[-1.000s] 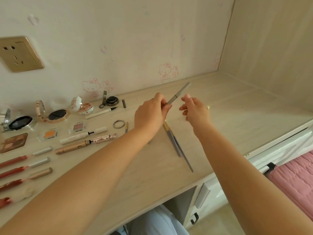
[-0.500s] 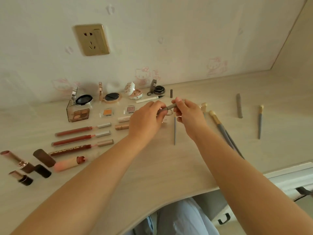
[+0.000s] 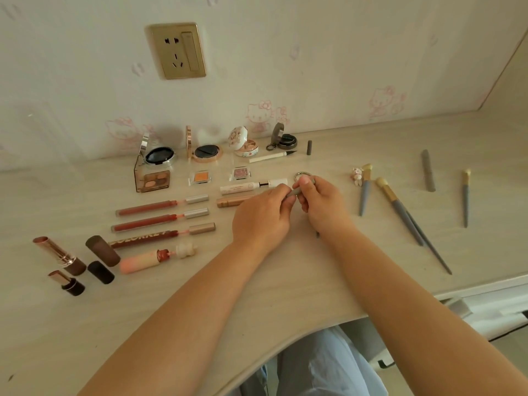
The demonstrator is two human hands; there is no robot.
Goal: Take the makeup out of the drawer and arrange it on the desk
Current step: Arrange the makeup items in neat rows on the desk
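Nearest on the desk (image 3: 285, 287), at the left: two uncapped lipsticks (image 3: 61, 257) and two loose dark caps (image 3: 101, 252) beside them. One pink gloss tube (image 3: 143, 260) lies just right of the caps.

Mid-desk: left hand (image 3: 261, 218) and right hand (image 3: 320, 200) meet over the surface, fingers of both curled round one thin grey pencil (image 3: 295, 192), pinched between them; most of the pencil is hidden by the fingers.

Left of the hands, three red lip-gloss tubes (image 3: 145, 208) lie parallel with silver caps pointing right. A tan tube (image 3: 231, 201) and a white tube (image 3: 251, 185) lie just behind the left hand. A metal ring (image 3: 303, 176) sits beside the right thumb.

Right of the hands: four grey-handled brushes (image 3: 400, 208) with pale tips, one small figurine charm (image 3: 357, 175) and one grey stick (image 3: 428, 171).

Further back: one open eyeshadow palette (image 3: 153, 178) showing several pans, two small square single-shade pans (image 3: 201, 177), one orange and one pink.

Against the wall: four open compacts (image 3: 158, 155); three show dark insides, the floral white one a pinkish inside. One white liner pen (image 3: 271, 156) and one small grey cap (image 3: 309, 147) lie nearby.

On the wall: a gold socket (image 3: 178, 51).
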